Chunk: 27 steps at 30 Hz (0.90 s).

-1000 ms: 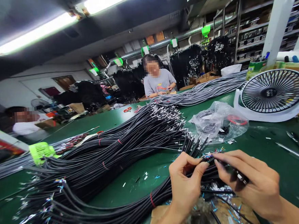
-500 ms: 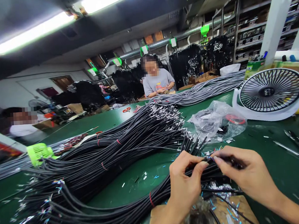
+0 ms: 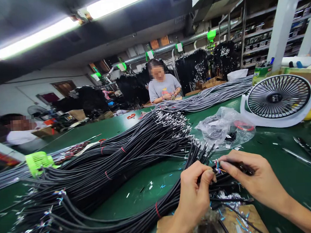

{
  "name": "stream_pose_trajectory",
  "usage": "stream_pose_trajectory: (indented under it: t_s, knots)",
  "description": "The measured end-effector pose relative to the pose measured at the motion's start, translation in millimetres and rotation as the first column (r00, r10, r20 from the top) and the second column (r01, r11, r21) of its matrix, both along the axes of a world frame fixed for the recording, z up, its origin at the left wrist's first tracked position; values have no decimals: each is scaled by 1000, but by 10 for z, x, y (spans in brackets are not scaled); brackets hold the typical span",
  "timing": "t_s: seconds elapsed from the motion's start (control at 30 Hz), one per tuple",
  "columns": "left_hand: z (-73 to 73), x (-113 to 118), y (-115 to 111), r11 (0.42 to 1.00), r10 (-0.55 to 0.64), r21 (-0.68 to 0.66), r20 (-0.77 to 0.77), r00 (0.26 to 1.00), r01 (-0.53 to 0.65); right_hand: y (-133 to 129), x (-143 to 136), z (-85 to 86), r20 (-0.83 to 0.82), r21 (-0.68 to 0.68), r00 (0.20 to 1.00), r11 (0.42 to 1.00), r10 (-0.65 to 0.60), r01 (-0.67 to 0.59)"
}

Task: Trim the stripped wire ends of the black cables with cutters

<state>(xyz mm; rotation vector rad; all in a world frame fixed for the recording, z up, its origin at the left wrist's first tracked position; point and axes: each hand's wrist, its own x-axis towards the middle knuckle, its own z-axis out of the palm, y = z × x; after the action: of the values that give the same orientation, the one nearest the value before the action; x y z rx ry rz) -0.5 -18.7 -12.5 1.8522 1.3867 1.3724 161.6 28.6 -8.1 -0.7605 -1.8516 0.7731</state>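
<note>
My left hand (image 3: 194, 190) pinches the end of a black cable at the lower middle. Thin coloured wires (image 3: 218, 167) fan out of that cable end between my hands. My right hand (image 3: 255, 177) is closed, thumb and forefinger together at those wires, with something dark tucked under its fingers. A bundle of black cables (image 3: 120, 218) tied with a red band runs from the lower left to beneath my left hand. Below my hands lies a wooden board (image 3: 254, 218) scattered with blue wire bits. A larger pile of black cables (image 3: 136, 142) crosses the green table.
A white fan (image 3: 275, 99) stands at the right. Near it are a clear plastic bag (image 3: 222, 127), tweezers (image 3: 304, 159) and a knife-like tool (image 3: 309, 150). Red scissors (image 3: 131, 116) lie farther back. One person (image 3: 164, 85) works across the table; another (image 3: 20, 131) is at far left.
The coloured wires now show spread apart between my fingers. My right fingertips have shifted slightly left, and my left hand has turned a little. The view has moved slightly.
</note>
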Motion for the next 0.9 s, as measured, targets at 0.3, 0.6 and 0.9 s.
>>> stream_pose_trajectory:
  t_s: [0.3, 0.6, 0.9]
  knots:
    - [-15, 34, -45, 998, 58, 14, -37, 998, -57, 16, 33, -8, 23, -60, 997, 995, 77, -75]
    - [-49, 4, -34, 981, -105, 172, 72, 992, 92, -23, -92, -26, -326, -608, 915, 690, 236, -394]
    - [-94, 13, -57, 998, 4, 61, 317, 949, -24, 17, -28, -99, 115, -138, 992, 990, 56, -40]
